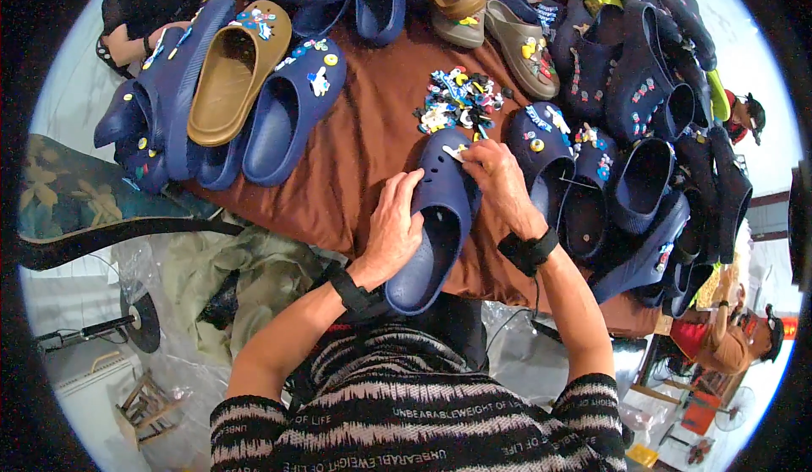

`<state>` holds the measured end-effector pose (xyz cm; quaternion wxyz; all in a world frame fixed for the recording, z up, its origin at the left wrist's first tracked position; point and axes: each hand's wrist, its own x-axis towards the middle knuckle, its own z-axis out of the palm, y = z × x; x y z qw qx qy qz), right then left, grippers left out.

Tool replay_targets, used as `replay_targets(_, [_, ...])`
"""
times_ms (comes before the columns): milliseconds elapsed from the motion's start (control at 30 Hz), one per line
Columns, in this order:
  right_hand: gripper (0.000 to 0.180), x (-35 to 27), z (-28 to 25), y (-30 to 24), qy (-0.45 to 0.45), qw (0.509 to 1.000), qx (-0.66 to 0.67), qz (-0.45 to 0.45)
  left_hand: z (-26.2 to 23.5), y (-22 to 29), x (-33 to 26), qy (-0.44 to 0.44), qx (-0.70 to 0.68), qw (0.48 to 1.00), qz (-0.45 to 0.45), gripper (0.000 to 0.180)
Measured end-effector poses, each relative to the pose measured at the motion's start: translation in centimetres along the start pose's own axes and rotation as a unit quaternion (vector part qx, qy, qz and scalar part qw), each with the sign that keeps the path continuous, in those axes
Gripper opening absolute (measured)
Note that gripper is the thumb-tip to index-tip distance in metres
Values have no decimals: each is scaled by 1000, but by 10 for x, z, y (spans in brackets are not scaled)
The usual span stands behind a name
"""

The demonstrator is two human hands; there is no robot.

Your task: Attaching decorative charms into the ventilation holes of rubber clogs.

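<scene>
A navy blue clog lies before me, its toe pointing away and its heel toward my body. Along its left side my left hand grips it, fingers pressed against the upper. On the right side of the toe, my right hand pinches a small white and yellow shoe charm against the vent holes. Several holes on the upper's left show no charm. Just beyond the toe sits a pile of loose colourful charms.
A brown cloth covers the table. Decorated clogs crowd both sides, including a tan clog at left and a navy clog close to my right hand. A chair stands at left. Other people are around the table.
</scene>
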<state>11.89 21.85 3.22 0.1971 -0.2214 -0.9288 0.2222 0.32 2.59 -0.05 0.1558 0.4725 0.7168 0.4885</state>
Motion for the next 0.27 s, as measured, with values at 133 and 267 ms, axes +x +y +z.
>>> replay_targets(133, [15, -5, 6, -3, 36, 997, -43, -50, 0, 1, 0, 2, 6, 1000, 0, 65])
replay_targets(267, [12, -6, 11, 3, 49, 999, 11, -12, 0, 0, 0, -3, 14, 1000, 3, 64])
